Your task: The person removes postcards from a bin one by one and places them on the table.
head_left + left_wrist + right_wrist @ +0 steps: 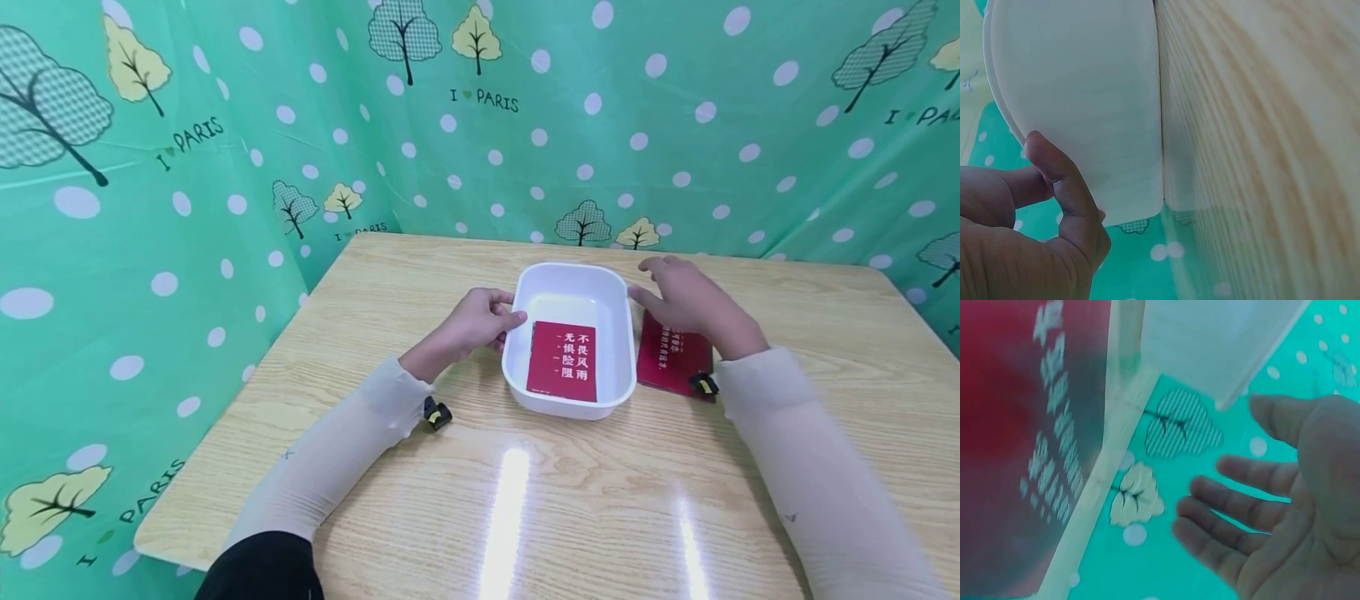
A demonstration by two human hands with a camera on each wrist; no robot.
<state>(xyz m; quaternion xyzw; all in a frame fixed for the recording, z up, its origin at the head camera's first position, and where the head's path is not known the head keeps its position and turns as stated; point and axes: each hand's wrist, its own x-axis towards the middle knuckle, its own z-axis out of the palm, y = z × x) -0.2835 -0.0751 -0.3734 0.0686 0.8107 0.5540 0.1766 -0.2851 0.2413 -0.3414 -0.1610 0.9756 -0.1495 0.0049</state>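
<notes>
A white plastic basin [613, 350] stands on the table with a red booklet [562, 362], printed with white characters, lying flat inside it. My left hand [480, 319] pinches the basin's left rim, thumb over the edge and fingers against the outer wall, as the left wrist view also shows. At the other side, my right hand [682, 296] hovers with its fingers spread, thumb close to the right rim; whether it touches is unclear. Below it a second red booklet [667, 358] lies on the table, partly hidden by that hand and wrist. The right palm [1316, 512] holds nothing.
The wooden table [420, 500] reaches back to a green dotted curtain [525, 167] with printed trees, which also hangs along the left side. Bright light streaks reflect off the tabletop near the front.
</notes>
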